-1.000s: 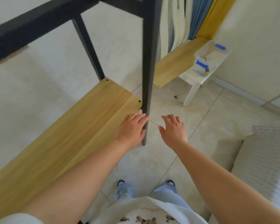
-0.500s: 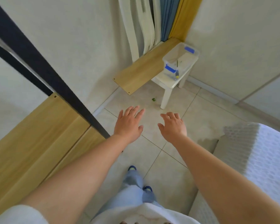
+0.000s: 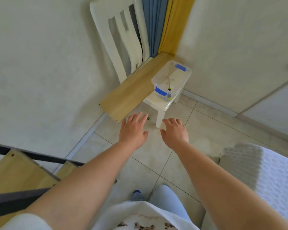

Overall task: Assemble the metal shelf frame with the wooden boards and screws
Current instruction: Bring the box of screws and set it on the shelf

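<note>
Both hands reach forward over the floor with nothing in them. The left hand (image 3: 133, 130) is held palm down, fingers straight and slightly fanned, thumb out to the side. The right hand (image 3: 174, 131) is also palm down, its fingers a little bent at the knuckles and relaxed, thumb apart. The two hands are near each other but do not touch, and both bare forearms stretch out from the bottom of the view.

Under them lies a floor of pale tiles (image 3: 158, 156) with thin dark grout lines. Just past the left fingertips a small green object (image 3: 148, 118) lies on the tile; what it is cannot be told. Beyond the hands a loose wooden board (image 3: 131, 90) lies along the foot of the wall, with small holes at its near corners. Just beside it stands a small white stool (image 3: 162, 105), and on the stool sits a clear plastic box (image 3: 171, 78) with blue clips, holding a thin dark tool. A white chair (image 3: 121, 39) leans against the wall behind the board, next to blue and yellow curtains (image 3: 163, 25) in the corner.

At the lower left, well apart from the hands, black bars of the metal shelf frame (image 3: 32, 157) cross over another wooden board on the frame (image 3: 17, 170). At the right edge is a white textured cover (image 3: 264, 171).
</note>
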